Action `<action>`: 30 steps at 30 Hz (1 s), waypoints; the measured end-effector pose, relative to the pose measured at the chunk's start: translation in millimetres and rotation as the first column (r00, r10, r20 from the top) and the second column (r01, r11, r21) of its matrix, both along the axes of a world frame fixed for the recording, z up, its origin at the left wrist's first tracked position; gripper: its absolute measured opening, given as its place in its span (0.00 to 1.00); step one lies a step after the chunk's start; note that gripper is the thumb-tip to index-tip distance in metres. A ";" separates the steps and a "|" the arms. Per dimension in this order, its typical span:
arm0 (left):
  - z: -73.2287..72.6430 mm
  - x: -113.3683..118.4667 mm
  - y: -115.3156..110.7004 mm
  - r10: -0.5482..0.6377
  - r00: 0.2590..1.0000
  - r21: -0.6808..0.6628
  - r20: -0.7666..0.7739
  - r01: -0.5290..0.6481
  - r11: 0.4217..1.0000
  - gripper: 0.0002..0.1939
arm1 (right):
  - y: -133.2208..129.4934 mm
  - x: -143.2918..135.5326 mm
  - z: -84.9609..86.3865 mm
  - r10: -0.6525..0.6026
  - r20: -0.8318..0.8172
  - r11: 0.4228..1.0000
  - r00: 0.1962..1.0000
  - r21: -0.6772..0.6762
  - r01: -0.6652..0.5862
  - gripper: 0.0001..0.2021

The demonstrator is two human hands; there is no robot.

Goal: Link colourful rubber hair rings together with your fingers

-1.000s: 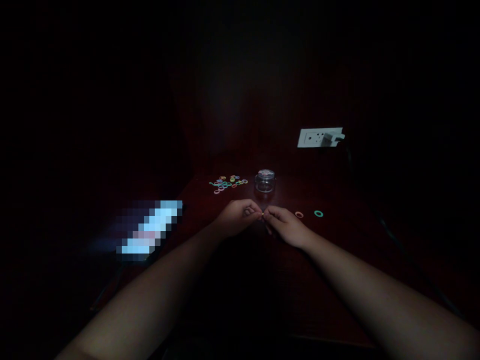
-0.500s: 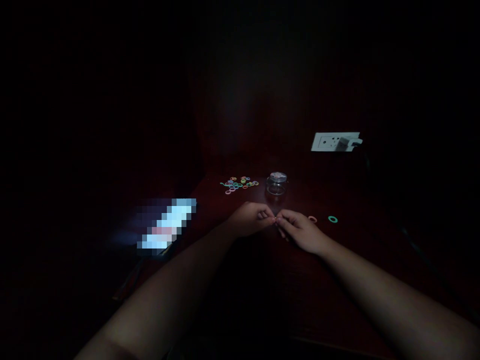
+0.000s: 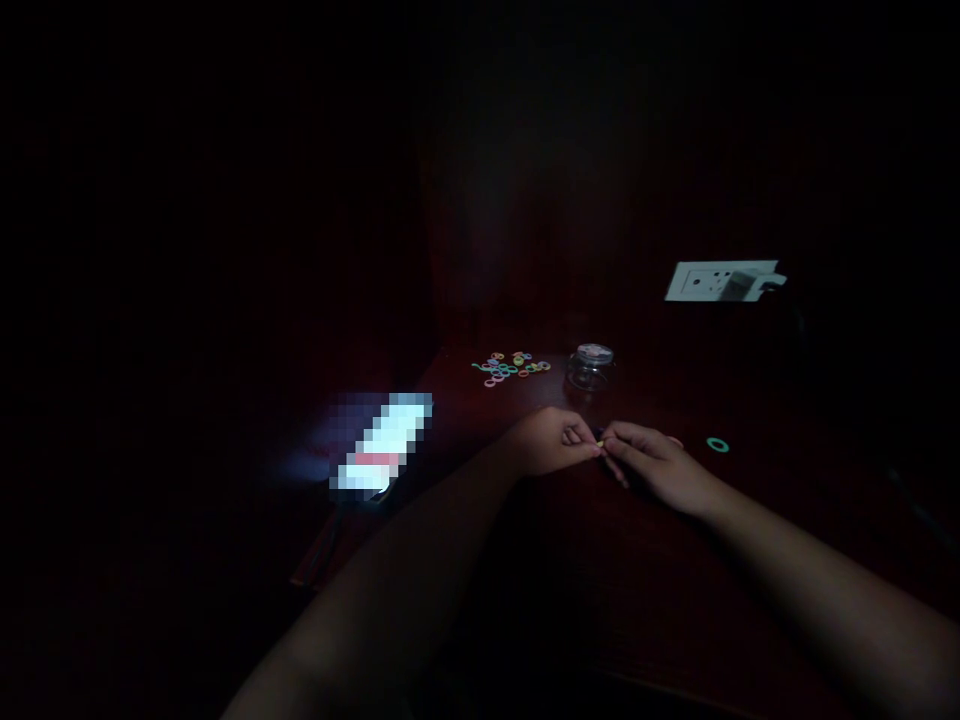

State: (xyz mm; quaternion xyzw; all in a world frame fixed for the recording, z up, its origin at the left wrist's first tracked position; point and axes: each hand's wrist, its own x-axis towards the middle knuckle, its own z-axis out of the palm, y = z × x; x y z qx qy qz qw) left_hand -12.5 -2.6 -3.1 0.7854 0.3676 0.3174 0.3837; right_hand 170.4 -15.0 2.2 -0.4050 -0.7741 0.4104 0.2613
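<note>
My left hand (image 3: 553,440) and my right hand (image 3: 660,462) meet fingertip to fingertip over the dark red table. Both pinch one small yellow piece (image 3: 601,444), mostly hidden by the fingers. Behind them stands a clear glass jar (image 3: 589,372) with a patterned lid. To the jar's left lies a loose group of several small coloured rings (image 3: 504,370). A green ring (image 3: 718,445) rests right of my right hand, and a pinkish ring (image 3: 676,441) shows partly behind that hand.
A lit, blurred-out screen (image 3: 386,445) lies at the left by the table's edge. On the back wall at the right is a white socket plate (image 3: 701,281) with a plug (image 3: 750,286) in it. The surroundings are very dark.
The whole view has shifted, so everything appears further right. My hands remain together, and more of the yellow piece shows between the fingertips; the pinkish ring is now more covered.
</note>
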 end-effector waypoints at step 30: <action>7.9 -4.3 -1.9 0.028 0.999 0.214 -0.040 -0.019 0.977 0.07 | 0.7 3.2 -7.1 0.015 -0.040 1.000 0.999 0.020 -0.014 0.16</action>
